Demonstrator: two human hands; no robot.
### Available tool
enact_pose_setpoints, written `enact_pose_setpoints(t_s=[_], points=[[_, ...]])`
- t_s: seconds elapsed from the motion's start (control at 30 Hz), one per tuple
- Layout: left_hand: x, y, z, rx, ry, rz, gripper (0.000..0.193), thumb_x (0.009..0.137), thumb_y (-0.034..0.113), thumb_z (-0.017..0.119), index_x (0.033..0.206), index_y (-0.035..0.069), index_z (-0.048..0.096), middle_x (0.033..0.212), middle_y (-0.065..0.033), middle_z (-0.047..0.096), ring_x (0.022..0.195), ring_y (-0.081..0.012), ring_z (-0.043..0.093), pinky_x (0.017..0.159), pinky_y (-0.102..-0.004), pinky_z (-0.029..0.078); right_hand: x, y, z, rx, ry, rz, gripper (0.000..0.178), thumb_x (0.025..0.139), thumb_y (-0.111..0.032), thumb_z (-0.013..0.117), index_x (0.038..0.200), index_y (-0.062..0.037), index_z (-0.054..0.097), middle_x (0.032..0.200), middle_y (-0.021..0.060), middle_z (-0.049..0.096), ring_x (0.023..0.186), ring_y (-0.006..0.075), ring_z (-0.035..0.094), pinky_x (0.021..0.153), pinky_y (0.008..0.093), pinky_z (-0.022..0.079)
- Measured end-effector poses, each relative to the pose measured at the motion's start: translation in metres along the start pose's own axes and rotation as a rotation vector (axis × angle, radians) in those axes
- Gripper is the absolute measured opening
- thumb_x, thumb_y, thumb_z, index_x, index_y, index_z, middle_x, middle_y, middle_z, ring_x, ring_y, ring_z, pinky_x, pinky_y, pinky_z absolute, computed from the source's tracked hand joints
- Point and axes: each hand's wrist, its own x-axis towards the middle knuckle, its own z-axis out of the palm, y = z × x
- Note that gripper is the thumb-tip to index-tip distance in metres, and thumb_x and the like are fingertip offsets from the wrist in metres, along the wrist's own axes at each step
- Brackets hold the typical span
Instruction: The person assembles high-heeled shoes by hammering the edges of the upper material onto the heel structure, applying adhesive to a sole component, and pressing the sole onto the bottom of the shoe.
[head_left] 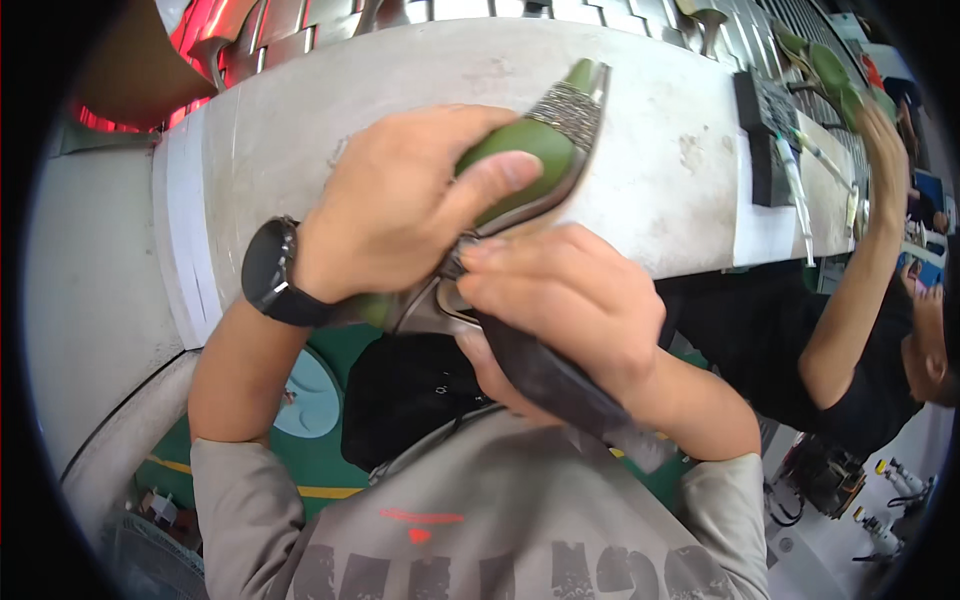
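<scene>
A green shoe with a glittering band across its toe (535,148) is held at an angle over the table's near edge, toe pointing away to the right. My left hand (395,205) wraps over its upper, the thumb pressed along the green part. Close by, my right hand (575,300) is closed, its fingertips at the shoe's side near the middle. From under that hand a long dark object (555,385) slants down to the right; blur hides its kind. The palm side of the right hand is hidden.
A pale worktable (660,160) lies ahead. On its right stands a black block-like holder (768,135) with thin brush-like sticks (795,195). Metal conveyor slats (300,35) run behind. At right a co-worker's arm (875,240) reaches up to a green shoe (830,75). A pale blue stool (308,395) is below.
</scene>
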Motion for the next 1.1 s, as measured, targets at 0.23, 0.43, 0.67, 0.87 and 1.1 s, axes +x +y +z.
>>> enact_pose_setpoints(t_s=[0.23, 0.43, 0.67, 0.87, 1.1], points=[[0.016, 0.018, -0.02, -0.143, -0.251, -0.266, 0.06, 0.103, 0.036, 0.062, 0.146, -0.005, 0.049, 0.117, -0.0157, 0.069, 0.098, -0.0187, 0.065, 0.089, -0.0329, 0.053, -0.012, -0.014, -0.051, 0.396, 0.4, 0.522, 0.021, 0.09, -0.002, 0.074, 0.11, 0.0027, 0.071, 0.098, 0.0093, 0.077, 0.084, 0.0097, 0.069, 0.076, 0.025, 0.055], [0.034, 0.047, 0.015, 0.378, -0.161, -0.177, 0.08, 0.074, 0.036, 0.088, 0.131, -0.006, 0.051, 0.1, -0.0289, 0.069, 0.095, -0.0464, 0.068, 0.083, -0.0487, 0.054, 0.023, 0.046, -0.073, 0.432, 0.378, 0.627, 0.014, 0.093, -0.009, 0.072, 0.101, 0.0025, 0.072, 0.094, 0.0065, 0.076, 0.087, 0.0109, 0.071, 0.076, 0.0251, 0.054], [0.028, 0.044, 0.001, 0.421, -0.012, -0.015, 0.089, 0.074, 0.034, 0.089, 0.14, -0.004, 0.045, 0.108, -0.027, 0.069, 0.1, -0.041, 0.071, 0.087, -0.0451, 0.056, 0.022, 0.114, -0.073, 0.508, 0.404, 0.858, 0.016, 0.095, -0.013, 0.07, 0.104, -0.001, 0.072, 0.103, 0.0109, 0.075, 0.101, 0.0198, 0.072, 0.091, 0.0334, 0.058], [0.0, 0.116, -0.037, -0.04, 0.179, 0.186, 0.068, 0.079, 0.017, 0.081, 0.138, 0.0, 0.051, 0.133, -0.0154, 0.063, 0.124, -0.0215, 0.06, 0.102, -0.0374, 0.05, -0.012, 0.056, -0.078, 0.673, 0.522, 0.873, 0.018, 0.093, -0.012, 0.073, 0.106, 0.0, 0.072, 0.102, 0.0108, 0.076, 0.098, 0.0157, 0.07, 0.09, 0.0306, 0.056], [-0.009, 0.127, 0.011, -0.033, 0.276, 0.302, 0.06, 0.08, 0.008, 0.078, 0.134, 0.003, 0.052, 0.125, -0.0124, 0.068, 0.111, -0.0178, 0.065, 0.098, -0.0334, 0.051, -0.009, -0.086, -0.103, 0.413, 0.447, 0.085, 0.033, 0.097, -0.027, 0.066, 0.111, 0.002, 0.058, 0.116, 0.0295, 0.069, 0.114, 0.0412, 0.067, 0.108, 0.0515, 0.048]])
